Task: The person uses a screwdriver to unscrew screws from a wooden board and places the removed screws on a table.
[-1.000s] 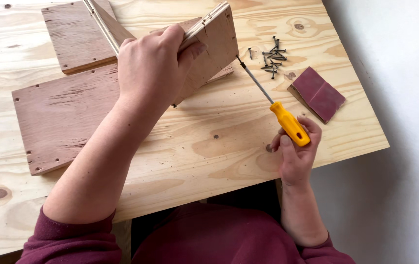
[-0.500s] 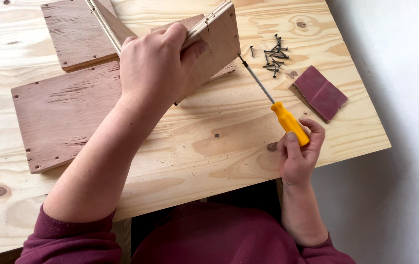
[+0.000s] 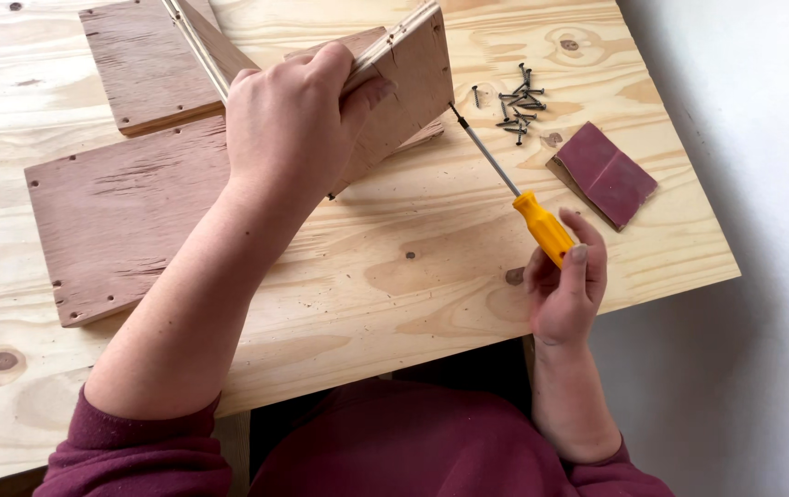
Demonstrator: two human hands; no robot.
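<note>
My left hand (image 3: 298,120) grips the top edge of an upright brown plywood panel (image 3: 408,87), holding it on edge over a larger flat panel (image 3: 127,216). In my right hand (image 3: 564,285) is a screwdriver with a yellow handle (image 3: 543,226). Its thin metal shaft runs up and left, and the tip meets the right-hand edge of the upright panel. Both forearms show, with maroon sleeves pushed up.
A pile of several dark screws (image 3: 516,101) lies right of the upright panel. Beside it sits a folded piece of reddish sandpaper (image 3: 604,173). Another flat panel (image 3: 150,60) lies at the back. The pale wooden table (image 3: 394,276) ends at right above a grey floor.
The screwdriver handle has turned slightly in my right hand, whose fingers have shifted their grip. My left hand and the upright panel have stayed put.
</note>
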